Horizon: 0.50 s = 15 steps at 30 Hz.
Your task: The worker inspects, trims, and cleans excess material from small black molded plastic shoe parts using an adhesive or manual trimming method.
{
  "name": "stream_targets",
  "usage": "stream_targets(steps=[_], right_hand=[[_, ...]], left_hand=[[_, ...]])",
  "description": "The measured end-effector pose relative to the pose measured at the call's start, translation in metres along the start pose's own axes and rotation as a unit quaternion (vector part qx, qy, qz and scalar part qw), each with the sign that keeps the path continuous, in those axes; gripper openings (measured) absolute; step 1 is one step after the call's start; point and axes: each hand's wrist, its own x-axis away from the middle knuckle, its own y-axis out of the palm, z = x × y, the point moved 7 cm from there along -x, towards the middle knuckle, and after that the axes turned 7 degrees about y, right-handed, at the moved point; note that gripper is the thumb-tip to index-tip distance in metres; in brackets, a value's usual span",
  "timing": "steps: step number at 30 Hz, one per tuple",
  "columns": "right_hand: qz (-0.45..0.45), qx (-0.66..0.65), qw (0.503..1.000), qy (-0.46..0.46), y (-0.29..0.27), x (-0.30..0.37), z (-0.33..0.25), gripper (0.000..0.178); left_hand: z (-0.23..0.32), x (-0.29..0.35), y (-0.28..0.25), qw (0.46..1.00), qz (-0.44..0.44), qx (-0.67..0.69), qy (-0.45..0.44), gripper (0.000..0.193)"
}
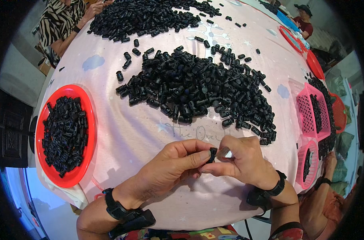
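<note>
Above the near part of the table, my left hand [177,162] pinches a small black plastic cord lock [212,155] between thumb and fingers. My right hand [244,160] meets it from the right, its index finger bent and its thumb below, gripping the same cord lock. Part of the piece is hidden by the fingertips. Beyond my hands a loose pile of black cord locks [182,84] spreads across the table. To my left, a round red tray [93,132] is filled with more black pieces.
Another large black pile [142,18] lies farther off, beside a person in a striped shirt [58,24]. Along the right edge stand a pink basket [304,116], a smaller pink basket [301,170] and a red basket [340,116]. Another person's hand [330,162] is near them. A pink cloth [122,160] covers the table.
</note>
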Motion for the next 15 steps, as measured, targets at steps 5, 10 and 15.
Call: stream_targets(steps=[5, 10, 15], right_hand=[[0.000, 0.011, 1.000, -0.008, -0.0001, -0.0011, -0.0005, 0.052], [-0.008, 0.013, 1.000, -0.012, 0.0011, -0.0005, 0.0005, 0.053], [0.002, 0.008, 1.000, -0.022, 0.0005, -0.0009, -0.0011, 0.052]], left_hand=[[0.0002, 0.0006, 0.0013, 1.000, 0.001, 0.003, -0.006, 0.023], [-0.0017, -0.0003, -0.0017, 1.000, 0.004, 0.004, -0.006, 0.025], [-0.0009, 0.0000, -0.0012, 1.000, 0.000, 0.005, -0.003, 0.025]])
